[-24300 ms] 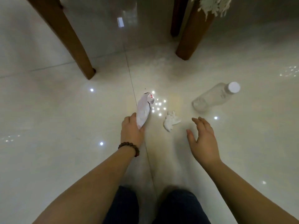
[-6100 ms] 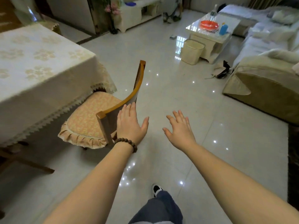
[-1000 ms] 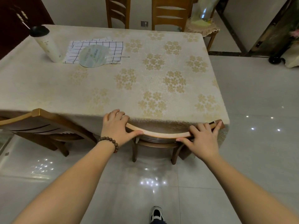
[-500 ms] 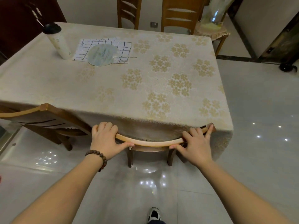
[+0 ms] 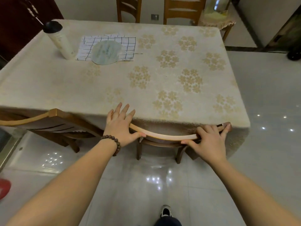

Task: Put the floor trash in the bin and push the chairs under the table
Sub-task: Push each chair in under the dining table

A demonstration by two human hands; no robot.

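A wooden chair sits tucked under the near edge of the table [image 5: 97, 88], which is covered by a cream flowered cloth. Only the chair's curved top rail [image 5: 169, 137], seat edge and back legs show. My left hand [image 5: 119, 126] lies on the rail's left end, its fingers straight and spread over the table edge and its thumb along the rail. My right hand [image 5: 208, 141] is closed around the rail's right end. A second wooden chair [image 5: 53, 123] stands at the left, angled and partly under the table. No floor trash or bin is visible.
On the table stand a white bottle with a black cap [image 5: 59, 39], a checked cloth [image 5: 128, 41] and a round fan [image 5: 106, 52]. Two chair backs [image 5: 128, 8] rise beyond the far edge. A red object [image 5: 4, 188] lies at the left edge. Glossy tile floor surrounds my shoe [image 5: 166, 211].
The chair has slid further under the table. My left hand's fingers have uncurled from the rail and now stretch out flat. My right hand keeps its grip.
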